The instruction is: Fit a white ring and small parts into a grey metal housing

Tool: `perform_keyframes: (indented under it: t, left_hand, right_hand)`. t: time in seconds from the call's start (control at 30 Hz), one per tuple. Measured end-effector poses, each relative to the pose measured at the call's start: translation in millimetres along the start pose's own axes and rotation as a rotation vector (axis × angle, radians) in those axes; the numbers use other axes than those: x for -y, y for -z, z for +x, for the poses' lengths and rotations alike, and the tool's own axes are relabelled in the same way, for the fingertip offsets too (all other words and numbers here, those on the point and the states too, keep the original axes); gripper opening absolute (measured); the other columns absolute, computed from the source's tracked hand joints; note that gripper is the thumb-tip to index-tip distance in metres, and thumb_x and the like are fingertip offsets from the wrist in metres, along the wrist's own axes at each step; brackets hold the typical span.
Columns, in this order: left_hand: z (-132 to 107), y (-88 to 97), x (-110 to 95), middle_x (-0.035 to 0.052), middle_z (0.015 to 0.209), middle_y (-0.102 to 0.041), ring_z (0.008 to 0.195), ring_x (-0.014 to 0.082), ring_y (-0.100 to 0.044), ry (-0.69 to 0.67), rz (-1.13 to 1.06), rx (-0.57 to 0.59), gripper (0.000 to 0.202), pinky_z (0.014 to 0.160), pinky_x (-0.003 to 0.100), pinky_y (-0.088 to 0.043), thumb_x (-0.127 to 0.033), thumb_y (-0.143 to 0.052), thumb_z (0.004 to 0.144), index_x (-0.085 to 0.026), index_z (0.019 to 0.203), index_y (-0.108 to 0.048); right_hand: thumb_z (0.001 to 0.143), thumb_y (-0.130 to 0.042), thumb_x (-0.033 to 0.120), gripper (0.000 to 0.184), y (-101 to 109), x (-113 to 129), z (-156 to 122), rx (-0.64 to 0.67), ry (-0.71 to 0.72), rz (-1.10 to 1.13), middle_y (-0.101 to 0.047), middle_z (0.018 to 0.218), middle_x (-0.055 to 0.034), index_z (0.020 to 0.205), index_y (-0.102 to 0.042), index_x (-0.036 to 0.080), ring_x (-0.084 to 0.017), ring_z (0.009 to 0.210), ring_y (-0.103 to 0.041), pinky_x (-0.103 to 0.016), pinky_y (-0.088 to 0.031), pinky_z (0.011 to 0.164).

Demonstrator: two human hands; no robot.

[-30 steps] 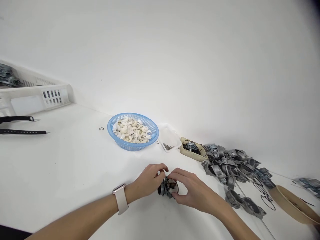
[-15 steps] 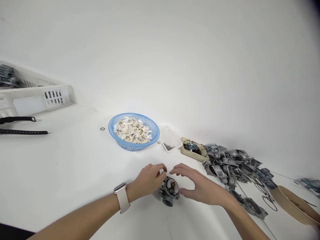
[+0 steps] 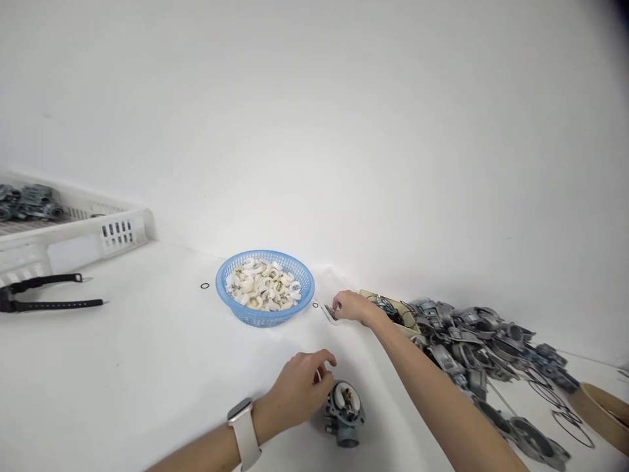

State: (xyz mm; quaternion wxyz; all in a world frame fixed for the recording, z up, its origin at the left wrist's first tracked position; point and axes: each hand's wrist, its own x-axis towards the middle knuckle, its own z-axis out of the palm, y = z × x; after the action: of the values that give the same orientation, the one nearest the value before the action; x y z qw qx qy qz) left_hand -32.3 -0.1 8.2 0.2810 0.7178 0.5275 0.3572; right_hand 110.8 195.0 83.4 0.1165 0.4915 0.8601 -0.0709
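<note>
Near edge of the desk (image 3: 122, 373): metal part (image 3: 345, 414) sits on the surface, round opening up. Left hand (image 3: 299, 387), watch (image 3: 244, 432) on the wrist, rests against its left side, fingers curled loosely on it, steadying, not clenched. Open white surface left of the hand, nothing in the way there. Right side crowded: pile of grey metal parts (image 3: 481, 347) runs toward the right edge, black rubber rings (image 3: 565, 419) loose among them, brown bowl (image 3: 604, 410) at the far right. Right arm crosses between the part and the pile. Right hand (image 3: 351, 306) is at the small clear tray (image 3: 330, 308) near the wall, fingertips pinched down into the small pins there; cannot tell if it actually holds one. Tan tray (image 3: 393, 311) just right of that hand, blue basket (image 3: 265, 295) of white rings just left. One small black ring (image 3: 205, 286) lies alone left of the basket. Far left corner: white crate (image 3: 73, 229), black strap (image 3: 44, 295) in front of it.
</note>
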Motion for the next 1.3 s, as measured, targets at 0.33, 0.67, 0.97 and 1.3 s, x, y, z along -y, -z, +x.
perform_keyframes:
  t: [0.33,0.67,0.97,1.3]
  left_hand:
    - [-9,12.5,-11,0.0033,0.120,-0.066,0.101,0.0275,-0.064,-0.155,-0.001,0.112,0.058,0.089,0.037,-0.049,-0.052,-0.073,0.076,-0.030,0.128,-0.059]
    - [-9,6.8,-10,-0.0033,0.109,-0.070,0.095,0.0222,-0.066,-0.250,-0.081,0.224,0.057,0.088,0.029,-0.049,-0.037,-0.084,0.066,-0.031,0.119,-0.063]
    - [-9,5.9,-14,-0.0007,0.104,-0.070,0.091,0.0227,-0.064,-0.204,-0.042,0.208,0.054,0.086,0.030,-0.048,-0.037,-0.085,0.065,-0.030,0.115,-0.066]
    - [-10,5.3,-15,0.0002,0.103,-0.066,0.088,0.0200,-0.062,-0.239,-0.055,0.131,0.044,0.084,0.029,-0.048,-0.027,-0.080,0.067,-0.027,0.109,-0.066]
  right_hand:
    - [0.097,-0.062,0.035,0.031,-12,-5,26,0.208,-0.016,0.010,-0.063,0.124,-0.0085,0.122,-0.062,0.016,-0.022,0.104,-0.065,-0.042,-0.056,0.088]
    - [0.097,-0.063,0.034,0.027,-18,-19,14,0.076,0.118,0.165,-0.066,0.118,-0.0073,0.116,-0.064,0.015,-0.022,0.102,-0.065,-0.041,-0.056,0.088]
    - [0.097,-0.062,0.035,0.027,-24,-17,15,-0.006,0.096,0.282,-0.066,0.118,-0.0071,0.116,-0.064,0.016,-0.021,0.100,-0.066,-0.041,-0.057,0.086]
    - [0.074,-0.067,0.020,0.011,-19,-28,-15,-0.292,0.129,0.603,-0.075,0.080,-0.0043,0.079,-0.075,0.015,-0.019,0.081,-0.068,-0.025,-0.049,0.072]
